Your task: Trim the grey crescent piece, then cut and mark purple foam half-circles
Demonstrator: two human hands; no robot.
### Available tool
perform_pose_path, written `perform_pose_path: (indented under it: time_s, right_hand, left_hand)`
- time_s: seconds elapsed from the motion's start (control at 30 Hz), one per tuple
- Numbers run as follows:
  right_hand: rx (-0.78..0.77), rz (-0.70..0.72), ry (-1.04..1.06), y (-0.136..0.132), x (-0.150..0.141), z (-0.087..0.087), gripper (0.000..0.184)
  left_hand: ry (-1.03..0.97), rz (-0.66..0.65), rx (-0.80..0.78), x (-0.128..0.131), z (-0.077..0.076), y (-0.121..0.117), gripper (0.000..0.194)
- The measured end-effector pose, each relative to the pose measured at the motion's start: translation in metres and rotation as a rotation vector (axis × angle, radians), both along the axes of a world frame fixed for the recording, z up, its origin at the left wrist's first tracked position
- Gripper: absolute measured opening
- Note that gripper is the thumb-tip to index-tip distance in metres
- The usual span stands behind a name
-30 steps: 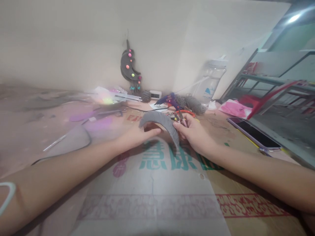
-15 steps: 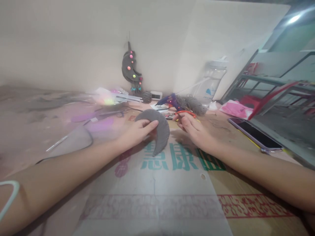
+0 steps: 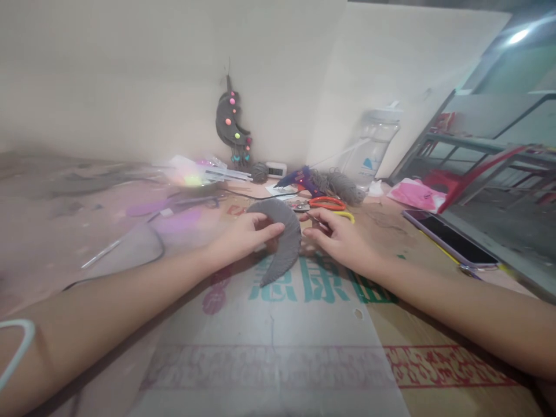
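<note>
grey crescent (image 3: 290,234) pinched in my left hand (image 3: 241,236), its long curve running down to a tip toward me; my right hand (image 3: 347,236), just beside the outer edge, grips a small dark tool (image 3: 318,220), details unclear.

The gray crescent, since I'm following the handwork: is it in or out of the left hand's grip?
In: the left hand holds the gray crescent, its thumb lying across the front face.

Behind the crescent (image 3: 289,237) lie scissors (image 3: 326,198) and a glue gun (image 3: 304,178), a phone (image 3: 452,237) to its right
</note>
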State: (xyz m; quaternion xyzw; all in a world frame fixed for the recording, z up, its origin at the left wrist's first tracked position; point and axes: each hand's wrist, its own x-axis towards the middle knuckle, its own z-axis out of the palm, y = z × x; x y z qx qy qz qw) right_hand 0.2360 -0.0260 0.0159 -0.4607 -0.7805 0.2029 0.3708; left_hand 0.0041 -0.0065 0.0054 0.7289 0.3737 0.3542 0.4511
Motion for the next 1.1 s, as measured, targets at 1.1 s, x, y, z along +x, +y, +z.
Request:
perform_pose_path:
  time_s: [1.1]
  right_hand:
    - [-0.16, -0.015, 0.279, 0.018, 0.008, 0.009, 0.042]
  left_hand:
    - [-0.05, -0.163, -0.19, 0.004, -0.002, -0.006, 0.037]
